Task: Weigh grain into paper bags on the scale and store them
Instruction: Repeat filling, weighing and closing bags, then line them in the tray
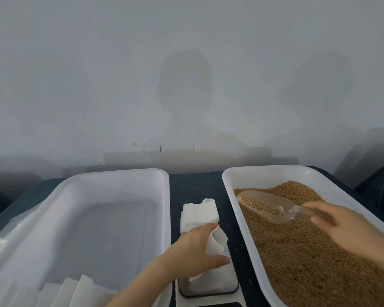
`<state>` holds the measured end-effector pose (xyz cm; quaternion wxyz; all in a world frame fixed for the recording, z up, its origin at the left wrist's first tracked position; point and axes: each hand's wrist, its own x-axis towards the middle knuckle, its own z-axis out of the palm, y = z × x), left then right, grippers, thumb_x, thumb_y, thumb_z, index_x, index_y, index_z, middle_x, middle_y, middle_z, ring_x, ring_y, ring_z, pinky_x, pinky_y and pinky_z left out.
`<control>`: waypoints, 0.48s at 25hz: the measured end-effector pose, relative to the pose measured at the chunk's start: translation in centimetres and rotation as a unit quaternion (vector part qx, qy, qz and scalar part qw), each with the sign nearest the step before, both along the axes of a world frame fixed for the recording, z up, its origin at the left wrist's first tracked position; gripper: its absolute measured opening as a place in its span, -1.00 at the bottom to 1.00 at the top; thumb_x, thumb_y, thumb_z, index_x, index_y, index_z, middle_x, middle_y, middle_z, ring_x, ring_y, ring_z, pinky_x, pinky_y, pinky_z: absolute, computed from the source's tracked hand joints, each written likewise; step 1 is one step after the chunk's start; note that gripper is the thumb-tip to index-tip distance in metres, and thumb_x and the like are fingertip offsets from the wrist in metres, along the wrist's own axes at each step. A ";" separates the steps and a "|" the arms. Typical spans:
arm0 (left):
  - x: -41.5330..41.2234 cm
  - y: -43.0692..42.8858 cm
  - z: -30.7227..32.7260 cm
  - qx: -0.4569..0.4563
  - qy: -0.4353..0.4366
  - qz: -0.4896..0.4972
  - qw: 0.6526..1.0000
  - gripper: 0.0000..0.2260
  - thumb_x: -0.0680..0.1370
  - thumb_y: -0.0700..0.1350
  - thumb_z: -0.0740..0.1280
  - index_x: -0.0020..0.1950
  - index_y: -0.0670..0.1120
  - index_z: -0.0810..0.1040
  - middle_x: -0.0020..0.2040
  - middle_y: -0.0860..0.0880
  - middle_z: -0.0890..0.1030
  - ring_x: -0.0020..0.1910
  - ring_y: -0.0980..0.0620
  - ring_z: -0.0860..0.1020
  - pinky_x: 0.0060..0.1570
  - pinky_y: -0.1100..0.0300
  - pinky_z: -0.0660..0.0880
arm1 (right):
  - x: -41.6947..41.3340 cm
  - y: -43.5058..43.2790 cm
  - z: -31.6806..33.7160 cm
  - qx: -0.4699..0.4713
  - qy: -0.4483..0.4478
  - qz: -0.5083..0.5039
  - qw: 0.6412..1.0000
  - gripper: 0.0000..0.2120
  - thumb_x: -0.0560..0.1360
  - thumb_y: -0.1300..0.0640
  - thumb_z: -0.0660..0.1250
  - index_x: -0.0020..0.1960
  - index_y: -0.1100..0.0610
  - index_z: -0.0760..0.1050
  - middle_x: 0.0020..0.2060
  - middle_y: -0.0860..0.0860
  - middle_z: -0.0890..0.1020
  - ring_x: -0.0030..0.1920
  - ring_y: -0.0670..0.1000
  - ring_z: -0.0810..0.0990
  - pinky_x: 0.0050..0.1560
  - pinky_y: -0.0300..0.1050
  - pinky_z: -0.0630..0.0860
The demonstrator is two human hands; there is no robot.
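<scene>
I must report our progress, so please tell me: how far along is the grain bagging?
Done: a few white bags already lie in the left tray, seemingly stored. In hand: the left hand holds a paper bag open on the scale, and the right hand holds a loaded scoop. Left: a stack of empty bags and much grain in the right tray.
</scene>
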<state>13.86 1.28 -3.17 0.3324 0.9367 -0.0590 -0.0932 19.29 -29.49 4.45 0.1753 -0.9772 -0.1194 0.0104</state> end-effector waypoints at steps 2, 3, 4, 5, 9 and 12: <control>0.0 0.0 -0.1 -0.005 0.000 -0.002 1.000 -0.31 0.37 0.32 0.36 0.43 0.22 0.21 0.34 0.21 0.37 0.18 0.14 0.38 0.24 0.14 0.39 | -0.7 0.5 1.2 -0.003 -0.001 0.038 0.999 -0.66 0.51 0.07 0.29 0.06 -0.37 0.31 -0.18 -0.27 0.56 -0.28 -0.16 0.58 -0.34 -0.33 0.43; 0.0 0.0 -0.1 -0.006 0.000 -0.002 1.000 -0.31 0.37 0.32 0.36 0.43 0.22 0.21 0.35 0.21 0.36 0.18 0.14 0.37 0.23 0.14 0.38 | -1.0 0.8 1.5 -0.005 0.002 0.054 0.999 -0.64 0.50 0.08 0.30 0.04 -0.39 0.31 -0.17 -0.26 0.56 -0.24 -0.16 0.58 -0.30 -0.31 0.46; 0.0 0.0 -0.1 -0.006 -0.001 0.000 1.000 -0.30 0.36 0.32 0.36 0.43 0.22 0.20 0.35 0.21 0.36 0.17 0.15 0.37 0.23 0.14 0.38 | -1.2 1.1 1.8 -0.007 0.006 0.067 0.998 -0.64 0.50 0.09 0.30 0.04 -0.39 0.32 -0.14 -0.25 0.57 -0.19 -0.15 0.59 -0.23 -0.27 0.50; 0.0 0.1 -0.2 -0.007 -0.002 0.001 1.000 -0.30 0.36 0.33 0.36 0.43 0.22 0.20 0.35 0.21 0.36 0.17 0.15 0.37 0.23 0.14 0.38 | -1.4 1.5 2.0 -0.009 0.011 0.078 0.997 -0.64 0.50 0.09 0.30 0.05 -0.39 0.33 -0.11 -0.24 0.58 -0.13 -0.13 0.59 -0.13 -0.20 0.54; 0.0 0.1 -0.1 -0.025 -0.007 0.004 1.000 -0.32 0.34 0.34 0.35 0.40 0.24 0.21 0.23 0.24 0.39 0.09 0.17 0.40 0.11 0.21 0.38 | -1.7 2.5 2.4 -0.022 0.022 0.111 0.993 -0.64 0.50 0.08 0.30 0.05 -0.39 0.34 -0.03 -0.28 0.57 0.02 -0.17 0.53 0.12 -0.10 0.49; 0.0 0.0 0.0 -0.045 -0.016 0.012 0.999 -0.36 0.35 0.32 0.36 0.36 0.25 0.25 0.13 0.28 0.38 0.07 0.16 0.44 0.05 0.25 0.40 | -1.5 2.8 2.3 -0.034 0.008 0.118 0.992 -0.66 0.51 0.05 0.30 0.07 -0.39 0.35 -0.05 -0.34 0.56 0.05 -0.24 0.46 0.23 -0.07 0.38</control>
